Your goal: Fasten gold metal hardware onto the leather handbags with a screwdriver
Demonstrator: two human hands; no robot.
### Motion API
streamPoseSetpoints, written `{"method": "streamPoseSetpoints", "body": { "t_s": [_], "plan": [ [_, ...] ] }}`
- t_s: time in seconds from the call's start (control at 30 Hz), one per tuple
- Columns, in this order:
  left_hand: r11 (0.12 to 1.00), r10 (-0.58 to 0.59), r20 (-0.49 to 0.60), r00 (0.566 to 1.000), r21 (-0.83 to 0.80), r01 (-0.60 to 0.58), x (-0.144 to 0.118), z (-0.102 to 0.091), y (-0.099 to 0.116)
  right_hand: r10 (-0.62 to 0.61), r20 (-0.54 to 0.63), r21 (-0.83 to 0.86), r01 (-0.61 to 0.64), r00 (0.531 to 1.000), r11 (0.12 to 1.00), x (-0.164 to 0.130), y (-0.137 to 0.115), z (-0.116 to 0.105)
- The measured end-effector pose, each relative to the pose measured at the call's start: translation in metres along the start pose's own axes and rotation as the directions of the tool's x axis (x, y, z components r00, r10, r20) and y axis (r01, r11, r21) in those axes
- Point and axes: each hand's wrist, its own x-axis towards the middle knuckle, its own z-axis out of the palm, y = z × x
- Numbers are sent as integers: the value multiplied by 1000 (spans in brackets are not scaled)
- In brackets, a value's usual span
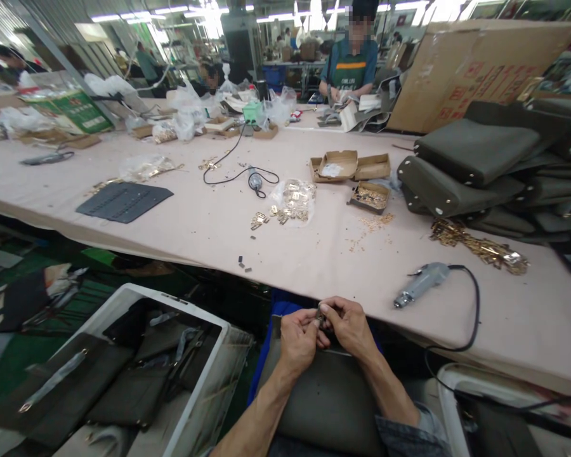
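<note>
My left hand [297,336] and my right hand [349,327] meet just below the table's front edge, fingers closed in a pinch. Between the fingertips is a small dark piece [320,315]; its kind is too small and covered to make out. Below my hands a dark olive bag [323,400] lies across my lap. Whether the piece is joined to the bag is hidden by my fingers. A grey electric screwdriver [421,284] with a black cord lies on the table, right of my hands.
The covered table [295,254] holds gold metal fittings in a plastic bag [297,200], cardboard boxes [340,165] and loose gold hardware [480,244]. Olive bags [471,149] are piled at right. A white bin [204,381] of bags stands at left. A person [349,70] works across the table.
</note>
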Motion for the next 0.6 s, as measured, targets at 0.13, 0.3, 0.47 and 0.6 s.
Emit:
{"method": "streamPoseSetpoints", "body": {
  "t_s": [0.13,0.3,0.47,0.6],
  "plan": [
    [999,-26,9,1000,-39,26,1,-2,-7,-98,-51,-202,86,994,976,-1,-9,7],
    [997,-15,15,1000,-72,16,7,-6,-13,-101,-138,-255,64,985,965,3,-6,16],
    [998,-28,-40,999,-65,25,8,-5,-12,-53,-137,-282,12,989,959,8,-11,9],
    [999,-26,-74,997,-48,22,9,-5,-12,-93,-78,-320,64,993,945,16,-27,3]
  ]
}}
